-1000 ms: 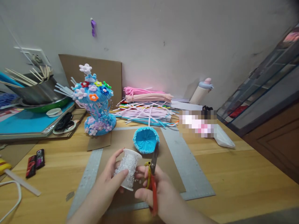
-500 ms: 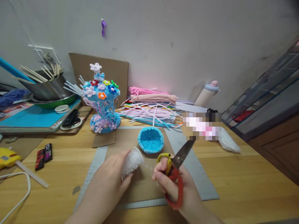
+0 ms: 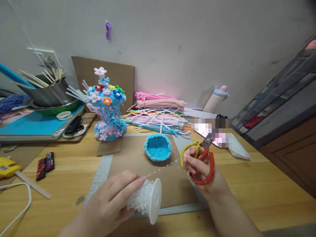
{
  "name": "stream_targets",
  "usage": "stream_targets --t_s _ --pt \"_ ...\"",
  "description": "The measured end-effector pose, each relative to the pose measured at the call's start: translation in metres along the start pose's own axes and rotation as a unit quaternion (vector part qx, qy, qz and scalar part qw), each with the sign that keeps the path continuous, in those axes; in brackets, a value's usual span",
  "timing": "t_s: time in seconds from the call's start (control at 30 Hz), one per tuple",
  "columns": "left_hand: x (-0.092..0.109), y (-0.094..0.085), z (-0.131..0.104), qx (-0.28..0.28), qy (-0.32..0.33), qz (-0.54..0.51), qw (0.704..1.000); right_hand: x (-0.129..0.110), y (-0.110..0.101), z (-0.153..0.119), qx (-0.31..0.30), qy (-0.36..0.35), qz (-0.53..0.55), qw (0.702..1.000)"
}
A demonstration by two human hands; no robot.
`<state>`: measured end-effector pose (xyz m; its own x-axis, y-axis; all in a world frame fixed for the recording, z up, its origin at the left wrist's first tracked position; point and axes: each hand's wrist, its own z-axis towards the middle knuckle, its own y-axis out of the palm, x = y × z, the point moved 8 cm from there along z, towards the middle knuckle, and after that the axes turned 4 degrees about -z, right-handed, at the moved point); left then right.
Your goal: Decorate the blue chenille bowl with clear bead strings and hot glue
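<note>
My left hand (image 3: 111,200) grips a white spool of clear beaded string (image 3: 146,199), lying on its side near the front of a brown cardboard sheet (image 3: 133,158). A thin strand of beads (image 3: 163,168) runs from the spool to my right hand (image 3: 197,164). That hand pinches the strand end and holds red and yellow scissors (image 3: 202,155), blades pointing up right. A blue woven cup (image 3: 158,146) sits just beyond the strand.
A blue flower-covered craft piece (image 3: 107,108) stands at the back left. Behind the cup lies a heap of pink, white and blue pipe cleaners (image 3: 158,113). A metal pot with sticks (image 3: 46,92), two lighters (image 3: 44,161), a yellow glue gun (image 3: 6,164) and a bottle (image 3: 216,98) surround the wooden table (image 3: 259,184).
My hands have parted. The right hand moved right and up with the scissors, drawing a bead strand out, while the left hand lowered the spool onto its side.
</note>
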<state>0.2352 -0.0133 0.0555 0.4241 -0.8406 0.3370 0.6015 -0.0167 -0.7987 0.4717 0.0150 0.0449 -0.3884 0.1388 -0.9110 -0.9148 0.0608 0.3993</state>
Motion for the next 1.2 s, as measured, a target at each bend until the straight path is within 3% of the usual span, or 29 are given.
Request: stream_targets --t_s 0.07,0.13,0.17,0.23,0.3,0.33,0.37,0.4,0.47,0.53,0.67,0.73,0.83,0.9,1.0,1.03,1.07,1.1,1.13,1.17,1.2 --pt "-0.009 -0.003 -0.003 0.061 -0.082 -0.127 0.987 0.004 -0.003 0.000 0.002 0.007 -0.005 1.000" --pt "-0.024 0.004 -0.009 0.096 -0.210 -0.287 0.930 0.009 -0.005 0.001 0.007 0.017 -0.007 1.000" --pt "-0.031 0.011 -0.013 0.105 -0.281 -0.374 0.878 0.012 -0.007 0.002 0.013 0.023 -0.006 1.000" --pt "-0.036 0.027 -0.021 0.119 -0.387 -0.546 0.733 0.016 -0.012 0.003 0.032 0.036 0.001 0.999" --pt "-0.033 0.036 -0.022 0.139 -0.421 -0.680 0.584 0.020 -0.015 0.003 0.044 0.048 0.010 0.998" --pt "-0.032 0.036 -0.019 0.152 -0.421 -0.721 0.529 0.021 -0.016 0.003 0.045 0.051 0.012 0.998" --pt "-0.032 0.035 -0.017 0.160 -0.418 -0.744 0.495 0.021 -0.016 0.003 0.043 0.050 0.013 0.998" --pt "-0.034 0.034 -0.015 0.167 -0.420 -0.753 0.479 0.020 -0.017 0.002 0.040 0.048 0.011 0.998" --pt "-0.043 0.033 -0.015 0.172 -0.447 -0.735 0.480 0.020 -0.018 0.001 0.037 0.044 0.001 0.998" --pt "-0.057 0.031 -0.017 0.163 -0.483 -0.681 0.526 0.021 -0.023 0.001 0.040 0.042 -0.030 0.998" --pt "-0.089 0.024 -0.020 0.057 -0.541 -0.439 0.715 0.030 -0.042 0.006 0.050 0.072 -0.202 0.976" --pt "-0.104 0.018 -0.017 -0.008 -0.533 -0.276 0.800 0.037 -0.051 0.008 0.037 0.098 -0.254 0.962" --pt "-0.111 0.013 -0.004 -0.062 -0.473 -0.097 0.873 0.043 -0.056 0.007 0.011 0.125 -0.261 0.957" --pt "-0.101 0.008 0.006 -0.047 -0.423 -0.018 0.905 0.044 -0.057 0.003 0.003 0.139 -0.257 0.956" --pt "-0.056 -0.008 0.016 0.101 -0.317 0.034 0.942 0.042 -0.052 -0.008 -0.016 0.176 -0.228 0.957" --pt "-0.039 -0.010 0.015 0.154 -0.297 0.001 0.942 0.041 -0.049 -0.013 -0.026 0.191 -0.211 0.958" --pt "-0.027 0.001 0.014 0.155 -0.295 -0.084 0.939 0.040 -0.046 -0.017 -0.036 0.203 -0.193 0.959" --pt "-0.018 0.022 0.013 0.112 -0.326 -0.201 0.917 0.038 -0.043 -0.021 -0.043 0.210 -0.176 0.961" --pt "-0.012 0.049 0.008 0.054 -0.390 -0.323 0.861 0.036 -0.040 -0.024 -0.049 0.214 -0.164 0.962" --pt "-0.005 0.076 0.001 0.004 -0.463 -0.441 0.769 0.034 -0.038 -0.027 -0.054 0.213 -0.157 0.963" --pt "0.002 0.097 -0.004 -0.001 -0.526 -0.532 0.664 0.032 -0.036 -0.029 -0.058 0.211 -0.153 0.964"
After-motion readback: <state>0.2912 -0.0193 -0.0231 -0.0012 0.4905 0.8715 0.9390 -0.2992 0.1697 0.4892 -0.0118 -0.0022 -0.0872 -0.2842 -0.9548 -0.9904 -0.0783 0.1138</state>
